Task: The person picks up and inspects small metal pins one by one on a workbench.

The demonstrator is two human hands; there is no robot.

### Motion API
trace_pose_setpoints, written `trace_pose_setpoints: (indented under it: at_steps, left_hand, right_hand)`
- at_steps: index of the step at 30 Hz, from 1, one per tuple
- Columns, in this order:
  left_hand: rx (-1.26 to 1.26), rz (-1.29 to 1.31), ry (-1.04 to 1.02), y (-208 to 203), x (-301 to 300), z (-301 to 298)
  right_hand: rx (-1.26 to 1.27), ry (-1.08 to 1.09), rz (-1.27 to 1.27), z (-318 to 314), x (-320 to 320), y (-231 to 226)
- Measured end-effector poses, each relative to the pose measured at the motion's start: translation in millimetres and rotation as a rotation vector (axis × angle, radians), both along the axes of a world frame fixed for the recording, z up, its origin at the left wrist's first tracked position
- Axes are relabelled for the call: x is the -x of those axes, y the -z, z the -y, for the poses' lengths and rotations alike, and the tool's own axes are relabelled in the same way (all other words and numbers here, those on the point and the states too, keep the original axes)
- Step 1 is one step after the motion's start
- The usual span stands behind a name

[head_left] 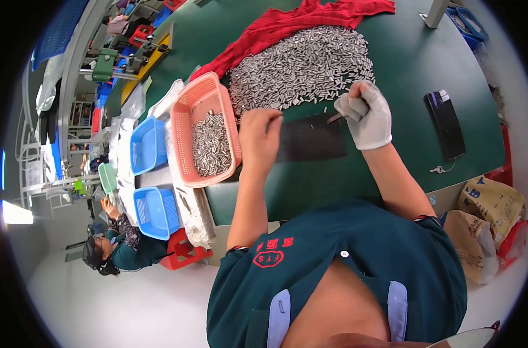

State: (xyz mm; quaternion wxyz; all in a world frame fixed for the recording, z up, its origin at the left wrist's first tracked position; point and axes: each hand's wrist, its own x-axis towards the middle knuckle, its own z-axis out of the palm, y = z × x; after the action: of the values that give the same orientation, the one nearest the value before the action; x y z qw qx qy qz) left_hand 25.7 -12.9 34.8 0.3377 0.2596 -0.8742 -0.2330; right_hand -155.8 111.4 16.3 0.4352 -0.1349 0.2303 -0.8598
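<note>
My left hand (259, 132), bare, is at the right rim of a pink plastic basket (234, 136). Its fingers are drawn together, and whatever they may hold is hidden. Small metal cylinders (212, 148) lie piled in that basket. My right hand (365, 118) wears a pale glove and is closed on a thin brownish tool (334, 118), whose kind I cannot make out. The tool's tip points left over a black mat (310, 139). Beyond both hands spreads a large heap of similar metal cylinders (304, 64), a few lying loose at its near edge.
Red cloth (264, 29) borders the heap's far side on the green table (414, 64). A black phone (445, 124) with a key (438, 170) lies at right. Blue baskets (148, 145) stand at left, near a seated co-worker (122, 246). Bags (472, 243) are at lower right.
</note>
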Motion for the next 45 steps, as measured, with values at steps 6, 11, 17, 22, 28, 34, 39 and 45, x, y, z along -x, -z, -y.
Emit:
trace_pose_setpoints:
  at_steps: [6, 11, 17, 22, 28, 34, 39, 45]
  left_hand:
    - [0.003, 0.224, 0.239, 24, 51, 0]
    - [0.031, 0.319, 0.230, 40, 77, -6]
    - [0.169, 0.418, 0.215, 48, 87, -6]
    - [0.025, 0.298, 0.250, 33, 78, -6]
    - [-0.915, -0.187, 0.372, 25, 34, -14]
    - [-1.048, -0.379, 0.434, 19, 16, -23]
    - [-0.995, -0.353, 0.392, 19, 5, -23]
    - [-0.952, -0.322, 0.367, 16, 0, -29]
  right_hand:
    - [-0.003, 0.076, 0.029, -2, 7, -1]
    - [0.021, 0.059, 0.052, -4, 8, -2]
    - [-0.017, 0.068, 0.067, -3, 6, -1]
    - [-0.023, 0.079, 0.095, -4, 5, -1]
    - [-0.006, 0.029, 0.102, -5, 0, -1]
    - [-0.016, -0.056, 0.053, -4, -12, -4]
    - [-0.061, -0.090, 0.072, -3, -19, -2]
    - [-0.078, -0.117, 0.058, -2, -22, 0]
